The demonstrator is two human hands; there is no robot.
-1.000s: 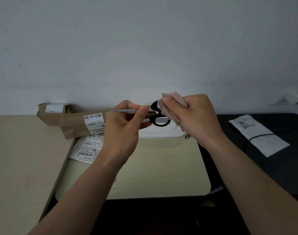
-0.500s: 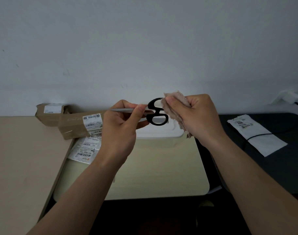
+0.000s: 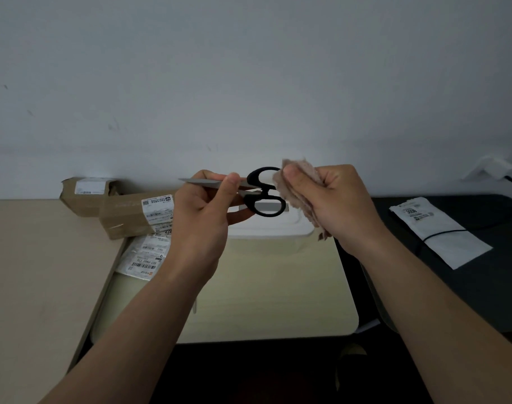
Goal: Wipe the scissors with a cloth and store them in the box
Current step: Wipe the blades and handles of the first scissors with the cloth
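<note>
Black-handled scissors (image 3: pixel 264 194) hang in the air above the far edge of the cream desk (image 3: pixel 263 287), held level with the blades pointing left. My left hand (image 3: pixel 202 211) pinches the blades between thumb and curled fingers. My right hand (image 3: pixel 336 199) is closed round a bunched pinkish cloth (image 3: pixel 298 193), which touches the upper handle loop. I judge that I am in the middle of the wiping step, working on the handles; I cannot tell from here how clean the blades are. Storing is all left to do. The white box (image 3: pixel 278 228) sits just below the scissors at the desk's far edge, and its lid looks to be on, so it will likely need opening first. Cardboard parcels (image 3: pixel 132 214) lie near the far left corner. A white packet (image 3: pixel 441 237) lies on the black desk (image 3: pixel 482 301) to the right, well apart from my hands.
</note>
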